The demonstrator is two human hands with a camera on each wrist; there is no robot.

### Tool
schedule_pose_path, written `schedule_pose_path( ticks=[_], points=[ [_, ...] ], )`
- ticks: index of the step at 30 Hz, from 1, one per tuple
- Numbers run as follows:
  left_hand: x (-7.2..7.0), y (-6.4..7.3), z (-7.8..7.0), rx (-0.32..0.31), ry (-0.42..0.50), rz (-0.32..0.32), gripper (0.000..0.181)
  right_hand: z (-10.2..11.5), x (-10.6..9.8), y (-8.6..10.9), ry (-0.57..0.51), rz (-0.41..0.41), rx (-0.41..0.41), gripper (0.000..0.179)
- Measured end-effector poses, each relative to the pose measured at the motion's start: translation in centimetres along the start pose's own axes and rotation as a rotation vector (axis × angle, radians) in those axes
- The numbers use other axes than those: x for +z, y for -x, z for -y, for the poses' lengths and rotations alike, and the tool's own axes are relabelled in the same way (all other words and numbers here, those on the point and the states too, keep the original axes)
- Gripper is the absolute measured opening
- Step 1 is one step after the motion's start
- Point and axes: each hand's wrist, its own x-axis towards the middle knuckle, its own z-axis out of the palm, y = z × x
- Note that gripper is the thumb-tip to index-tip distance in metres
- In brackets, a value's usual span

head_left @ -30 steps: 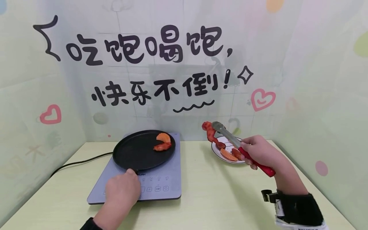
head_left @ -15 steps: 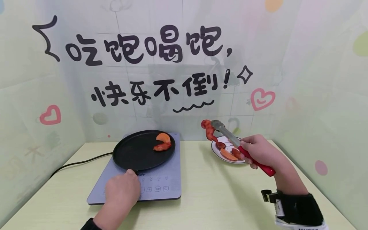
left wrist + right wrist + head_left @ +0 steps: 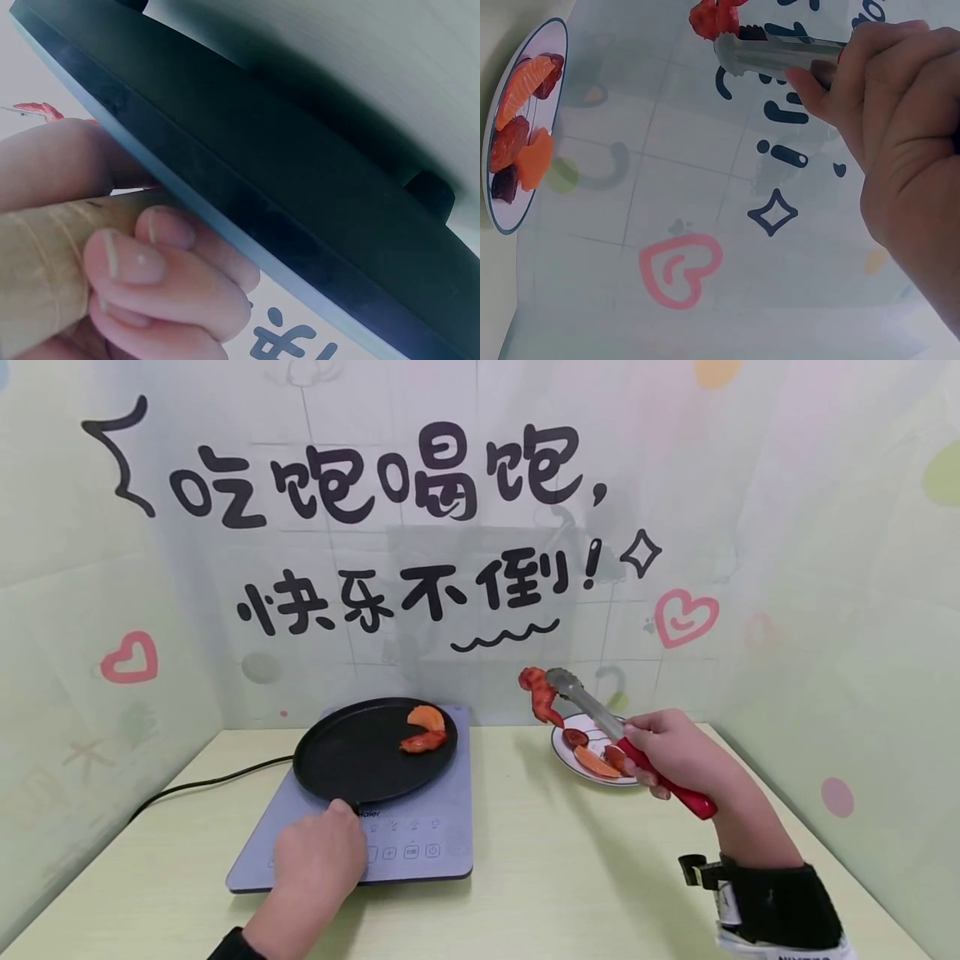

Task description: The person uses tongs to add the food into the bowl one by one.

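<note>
My left hand (image 3: 321,852) grips the pale tan handle (image 3: 41,262) of a flat black frying pan (image 3: 348,752), fingers curled round it. An orange slice (image 3: 426,718) and a reddish chicken-wing-like piece (image 3: 424,742) lie at the pan's right side. In my right hand (image 3: 678,756) is a pair of metal tongs (image 3: 592,703) with red grips. Their tips pinch another red, glossy chicken-wing-like piece (image 3: 537,692), held in the air just left of and above a white plate (image 3: 583,724). Several food pieces (image 3: 525,90) remain on that plate, including orange slices and dark red bits.
Beneath the pan sits a grey induction cooktop (image 3: 450,810) with touch controls along its front. A black cable (image 3: 217,777) runs from it to the left across the pale table (image 3: 540,877). A printed curtain (image 3: 480,677) stands close behind.
My right hand has lifted the tongs and the red piece slightly up and left, so it now hangs farther off the plate. The left hand and pan stay in place.
</note>
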Motion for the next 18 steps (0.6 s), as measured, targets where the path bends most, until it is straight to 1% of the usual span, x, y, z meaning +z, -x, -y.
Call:
schedule_pose_path(
  ticks=[5, 11, 18],
  points=[
    [-0.04, -0.05, 0.12, -0.002, -0.001, 0.011, 0.03, 0.04, -0.06, -0.1, -0.015, 0.01, -0.011, 0.041],
    [-0.2, -0.1, 0.05, -0.007, 0.009, 0.016, 0.029, -0.04, -0.08, -0.34, -0.04, 0.023, -0.014, 0.042],
    [-0.23, -0.08, 0.02, 0.003, -0.007, 0.02, 0.03, -0.22, 0.39, -0.71, -0.063, 0.051, -0.027, 0.035]
  ],
)
